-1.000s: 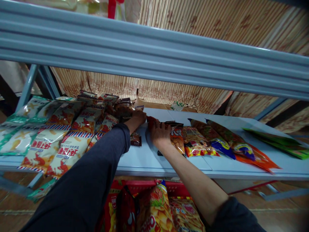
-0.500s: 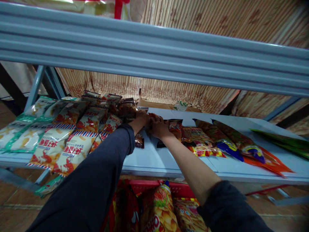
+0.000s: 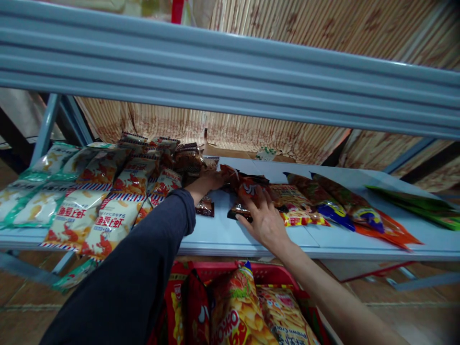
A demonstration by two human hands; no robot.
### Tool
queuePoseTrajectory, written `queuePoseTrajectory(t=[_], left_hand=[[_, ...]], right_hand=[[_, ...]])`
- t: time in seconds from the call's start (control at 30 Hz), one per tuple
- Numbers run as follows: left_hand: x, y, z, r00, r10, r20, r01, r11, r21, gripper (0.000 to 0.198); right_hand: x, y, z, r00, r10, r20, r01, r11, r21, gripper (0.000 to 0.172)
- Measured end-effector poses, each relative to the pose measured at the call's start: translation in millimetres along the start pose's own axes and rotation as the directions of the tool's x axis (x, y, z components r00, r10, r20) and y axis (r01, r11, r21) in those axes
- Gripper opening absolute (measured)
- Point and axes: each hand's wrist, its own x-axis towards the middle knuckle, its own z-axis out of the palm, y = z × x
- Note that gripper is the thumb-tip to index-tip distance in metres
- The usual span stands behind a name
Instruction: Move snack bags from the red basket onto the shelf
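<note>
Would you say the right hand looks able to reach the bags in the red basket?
Probably yes: the red basket is open in front of the shelf, leaving its bags uncovered for the right hand.

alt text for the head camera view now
A person's right hand rests on a red snack packet on a blue shelf, the left hand close by; more packets lie on either side. Below is a red basket of snack bags.
</note>
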Motion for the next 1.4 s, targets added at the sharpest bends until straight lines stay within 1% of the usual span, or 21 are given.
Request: queuePoseTrajectory(t=[0.07,0.17,0.3,0.37,0.5,0.63,0.7,0.87,0.97,1.07,1.1,1.17,1.27,1.4], left_hand=[[0.1,0.4,1.3,1.0,-0.002,0.0,0.002,1.0,0.0,0.05],[2.3,-0.7,3.1,1.0,0.012,-0.014,-0.012,1.0,0.022,0.06],[6.1,-2.2,7.7,0.996,0.068,-0.066,-0.064,0.996,0.067,0.06],[7.7,-1.9,11.1,0.995,0.078,-0.06,-0.075,0.996,0.057,0.059],[8.8,1.6,16.1,0.996,0.078,-0.037,-0.077,0.996,0.032,0.055],[7.0,8.9,15.5,0.994,0.088,-0.062,-0.086,0.996,0.026,0.047],[5.9,12.9,14.2,0.993,0.093,-0.077,-0.092,0.995,0.025,0.046],[1.9,17.4,12.0,0.99,0.105,-0.089,-0.104,0.994,0.02,0.045],[-4.0,15.6,11.1,0.986,0.129,-0.102,-0.127,0.991,0.029,0.048],[-11.1,13.8,10.9,0.984,0.144,-0.105,-0.141,0.989,0.039,0.05],[-12.8,13.7,11.2,0.984,0.144,-0.107,-0.141,0.989,0.04,0.05],[-14.5,14.2,12.2,0.985,0.134,-0.107,-0.131,0.991,0.032,0.051],[-12.7,15.7,14.2,0.988,0.109,-0.11,-0.109,0.994,0.009,0.053],[-6.3,17.8,16.5,0.988,0.089,-0.125,-0.092,0.995,-0.024,0.053]], right_hand=[[4.2,2.7,3.7,0.999,-0.03,-0.033,0.032,0.998,0.052,0.048],[11.2,5.0,7.8,0.997,-0.037,-0.067,0.045,0.99,0.136,0.045],[18.6,9.0,12.8,0.999,0.004,-0.052,0.007,0.975,0.223,0.045],[22.6,12.4,15.9,0.999,0.008,-0.039,0.001,0.971,0.241,0.045],[29.9,17.6,21.2,0.999,0.005,-0.039,0.003,0.978,0.209,0.047],[32.5,15.5,20.8,0.994,0.108,0.006,-0.108,0.991,0.082,0.056],[32.7,13.3,19.1,0.989,0.141,0.041,-0.143,0.989,0.043,0.058],[33.8,10.8,15.1,0.988,0.144,0.054,-0.146,0.989,0.03,0.055],[34.9,11.3,14.7,0.986,0.166,0.021,-0.166,0.986,0.003,0.057],[37.1,13.5,17.4,0.981,0.178,-0.071,-0.181,0.983,-0.037,0.065],[38.3,14.5,18.9,0.98,0.177,-0.088,-0.18,0.983,-0.039,0.068],[41.0,16.4,22.1,0.983,0.164,-0.08,-0.167,0.986,-0.023,0.069],[44.3,18.4,25.8,0.988,0.152,-0.036,-0.151,0.988,0.04,0.066],[44.6,22.0,27.9,0.989,0.139,-0.041,-0.131,0.98,0.147,0.062]])
